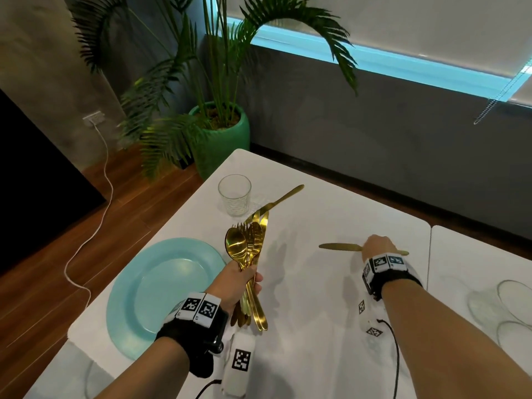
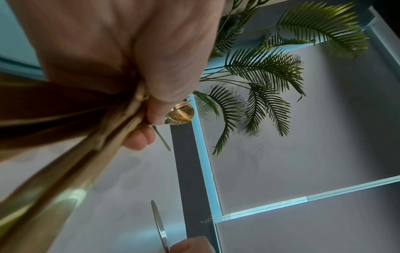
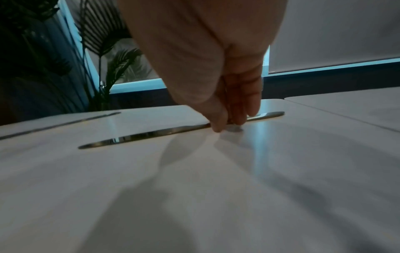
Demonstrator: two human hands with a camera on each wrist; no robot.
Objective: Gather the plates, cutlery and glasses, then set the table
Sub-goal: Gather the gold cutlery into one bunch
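My left hand (image 1: 244,280) grips a bundle of gold cutlery (image 1: 250,249), spoons, forks and knives, held upright over the white table (image 1: 331,298); the wrist view shows the handles (image 2: 86,154) fanning out of the fist. My right hand (image 1: 375,247) reaches down to a single gold knife (image 1: 339,246) lying flat on the table, blade pointing left. Thumb and fingertips pinch its handle (image 3: 227,123) while the knife (image 3: 140,136) still touches the surface. A teal plate (image 1: 161,289) lies at the table's left edge. A clear glass (image 1: 234,194) stands beyond it.
Another gold cutlery piece (image 1: 283,195) lies next to the glass. Clear glass dishes (image 1: 509,306) sit on the adjoining table at the right. A potted palm (image 1: 221,139) stands past the table's far corner. A white cable (image 1: 95,220) trails over the wood floor.
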